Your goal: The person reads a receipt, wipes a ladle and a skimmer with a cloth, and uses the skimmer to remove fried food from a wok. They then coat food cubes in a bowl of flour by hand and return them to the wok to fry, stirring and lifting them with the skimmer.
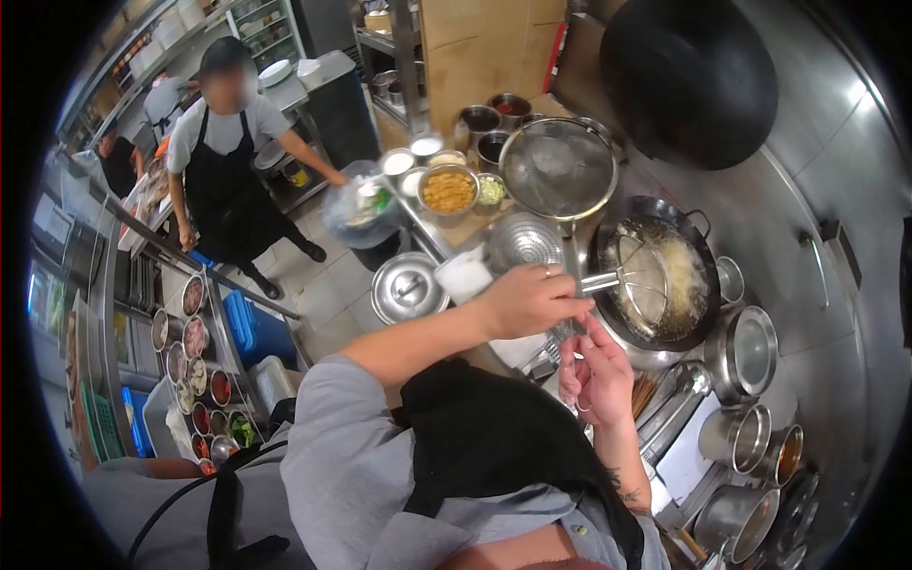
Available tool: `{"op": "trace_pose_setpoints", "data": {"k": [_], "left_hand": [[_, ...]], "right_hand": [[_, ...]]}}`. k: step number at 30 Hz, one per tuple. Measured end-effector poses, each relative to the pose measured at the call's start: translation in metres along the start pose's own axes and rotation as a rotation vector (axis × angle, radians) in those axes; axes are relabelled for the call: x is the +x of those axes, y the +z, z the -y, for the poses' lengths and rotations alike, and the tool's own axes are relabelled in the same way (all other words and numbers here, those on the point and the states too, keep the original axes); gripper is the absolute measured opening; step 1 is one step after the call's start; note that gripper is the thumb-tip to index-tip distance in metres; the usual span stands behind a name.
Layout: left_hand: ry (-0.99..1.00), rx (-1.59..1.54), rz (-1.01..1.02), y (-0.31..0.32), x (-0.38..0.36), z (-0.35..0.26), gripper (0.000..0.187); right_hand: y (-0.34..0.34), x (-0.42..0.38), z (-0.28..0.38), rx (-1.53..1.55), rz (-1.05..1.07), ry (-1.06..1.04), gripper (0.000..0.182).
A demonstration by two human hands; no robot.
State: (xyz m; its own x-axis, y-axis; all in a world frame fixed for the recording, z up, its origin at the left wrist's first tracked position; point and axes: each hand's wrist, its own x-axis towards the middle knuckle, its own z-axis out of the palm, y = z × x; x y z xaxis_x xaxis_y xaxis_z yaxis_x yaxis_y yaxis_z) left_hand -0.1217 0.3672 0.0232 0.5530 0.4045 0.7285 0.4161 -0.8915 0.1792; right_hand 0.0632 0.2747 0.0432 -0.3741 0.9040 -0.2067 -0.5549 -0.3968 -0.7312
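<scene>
My left hand (534,302) reaches across at the middle of the view, its fingers closed beside the handle end of a wire skimmer (644,285). What it pinches is too small to make out. Just below and to the right, my right hand (600,369) is raised with its fingers bent and partly spread, near the left fingertips. The skimmer rests over a black wok (698,332), where pale food bubbles in oil. Behind my left hand lies a perforated steel ladle (525,242), and a round mesh strainer (559,171) sits above it.
A person in a black apron (228,161) stands at the upper left, one hand by a lined bin (361,223). Bowls of food (448,190) stand beyond my left arm. A large black wok (689,81) leans at the back; steel pots (736,437) line the right.
</scene>
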Motion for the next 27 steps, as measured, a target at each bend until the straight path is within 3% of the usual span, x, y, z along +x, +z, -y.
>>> {"op": "trace_pose_setpoints", "data": {"k": [6, 11, 13, 15, 20, 27], "left_hand": [[-0.084, 0.153, 0.029, -0.037, -0.028, 0.018, 0.023], [-0.158, 0.238, -0.111, -0.069, -0.025, 0.069, 0.017], [-0.268, 0.180, -0.247, -0.087, -0.011, 0.110, 0.012], [-0.356, 0.115, -0.280, -0.118, 0.016, 0.160, 0.012], [-0.641, -0.145, -0.273, -0.173, 0.079, 0.329, 0.022], [-0.574, 0.074, -0.233, -0.184, 0.173, 0.513, 0.036]], "right_hand": [[0.021, 0.027, -0.008, -0.084, 0.173, 0.185, 0.051], [0.024, 0.035, -0.021, -0.141, 0.343, 0.198, 0.058], [0.032, 0.043, -0.022, -0.233, 0.307, 0.207, 0.053], [0.037, 0.055, -0.023, -0.383, 0.261, 0.189, 0.051], [0.053, 0.099, -0.033, -0.395, 0.008, 0.066, 0.041], [0.074, 0.144, -0.067, -0.240, -0.382, -0.050, 0.034]]}}
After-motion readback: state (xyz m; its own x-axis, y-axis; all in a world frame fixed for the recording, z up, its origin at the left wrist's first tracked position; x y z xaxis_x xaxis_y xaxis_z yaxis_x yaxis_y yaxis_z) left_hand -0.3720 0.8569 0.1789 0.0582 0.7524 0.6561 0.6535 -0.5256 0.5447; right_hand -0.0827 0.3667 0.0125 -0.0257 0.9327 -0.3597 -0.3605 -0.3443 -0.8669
